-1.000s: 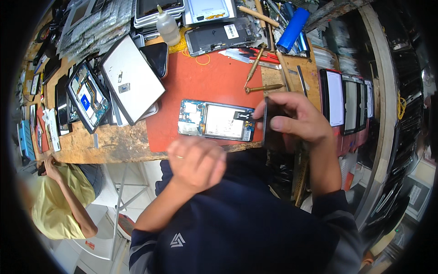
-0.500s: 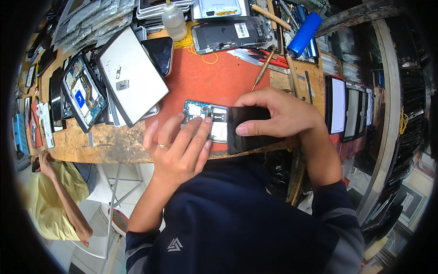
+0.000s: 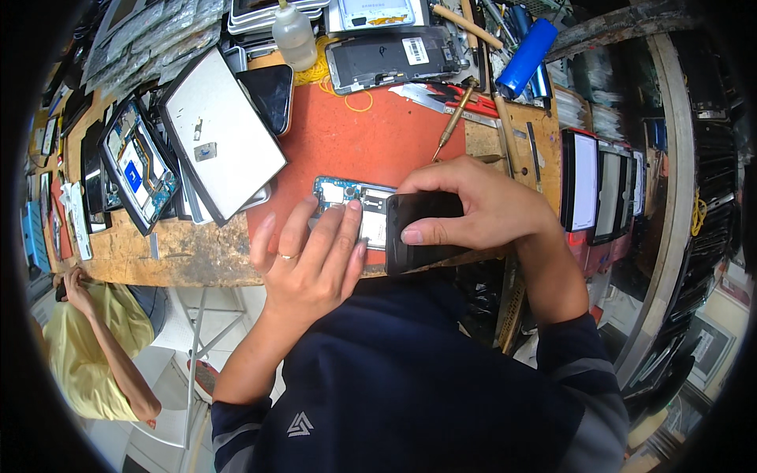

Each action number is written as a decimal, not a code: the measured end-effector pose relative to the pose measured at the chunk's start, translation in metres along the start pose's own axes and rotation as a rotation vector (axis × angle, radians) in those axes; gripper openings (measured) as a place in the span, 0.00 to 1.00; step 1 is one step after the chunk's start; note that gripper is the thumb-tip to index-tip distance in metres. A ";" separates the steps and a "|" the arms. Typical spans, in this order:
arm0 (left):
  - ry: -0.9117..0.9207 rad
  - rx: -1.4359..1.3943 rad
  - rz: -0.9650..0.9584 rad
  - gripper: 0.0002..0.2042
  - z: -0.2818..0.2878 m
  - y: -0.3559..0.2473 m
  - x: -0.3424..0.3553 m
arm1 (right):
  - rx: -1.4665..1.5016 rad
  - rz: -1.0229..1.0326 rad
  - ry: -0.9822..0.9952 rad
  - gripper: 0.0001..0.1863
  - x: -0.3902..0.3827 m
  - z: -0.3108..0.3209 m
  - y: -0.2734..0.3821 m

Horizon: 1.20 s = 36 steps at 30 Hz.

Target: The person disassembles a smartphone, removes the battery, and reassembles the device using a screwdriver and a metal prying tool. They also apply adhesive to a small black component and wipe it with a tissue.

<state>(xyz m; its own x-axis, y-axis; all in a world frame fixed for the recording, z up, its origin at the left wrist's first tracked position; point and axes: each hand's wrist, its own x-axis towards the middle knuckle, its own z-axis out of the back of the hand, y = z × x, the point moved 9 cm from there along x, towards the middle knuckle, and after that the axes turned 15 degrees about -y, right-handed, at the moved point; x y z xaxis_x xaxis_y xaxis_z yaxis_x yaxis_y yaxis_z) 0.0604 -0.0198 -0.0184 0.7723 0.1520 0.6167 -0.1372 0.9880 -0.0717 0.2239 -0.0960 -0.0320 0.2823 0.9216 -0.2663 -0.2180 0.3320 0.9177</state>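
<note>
An opened phone (image 3: 373,225), its blue circuit board and pale battery area exposed, lies on a red mat (image 3: 347,142) near the bench's front edge. My left hand (image 3: 311,252) is curled over it. The index fingertip presses on the board, and the thumb is at the phone's near side. A ring is on one finger. My right hand (image 3: 481,209) grips a glossy black screen panel (image 3: 426,229), thumb on top and fingers beyond its far edge. The panel's left edge overlaps the phone's right end, hiding that part and whatever joins the two.
Left of the mat lean a white-faced panel (image 3: 225,142) and an opened tablet (image 3: 138,165). Behind are a clear bottle (image 3: 296,39), a dark phone part (image 3: 394,59) and red-handled scissors (image 3: 449,98). A brass screwdriver (image 3: 453,126) lies beyond my right hand. Another person's arm (image 3: 118,355) is at lower left.
The black panel has tilted a little and shows less of its length. My left fingers stay on the phone's board. The whole view has shifted slightly.
</note>
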 end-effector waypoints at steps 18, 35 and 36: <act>0.016 -0.047 0.004 0.23 0.002 0.000 0.007 | -0.031 0.048 -0.037 0.17 0.003 -0.001 0.005; 0.026 0.009 -0.020 0.25 -0.004 -0.005 0.008 | -0.654 0.090 -0.396 0.22 -0.008 0.002 0.027; 0.028 0.018 -0.038 0.25 -0.003 -0.006 0.009 | -0.658 0.094 -0.414 0.22 -0.009 0.001 0.028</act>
<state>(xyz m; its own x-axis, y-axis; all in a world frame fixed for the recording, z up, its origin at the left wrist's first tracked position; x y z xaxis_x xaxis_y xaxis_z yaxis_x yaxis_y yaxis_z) 0.0703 -0.0243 -0.0149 0.7945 0.1154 0.5962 -0.1182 0.9924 -0.0346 0.2165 -0.0959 -0.0038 0.5320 0.8450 0.0543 -0.7310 0.4260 0.5331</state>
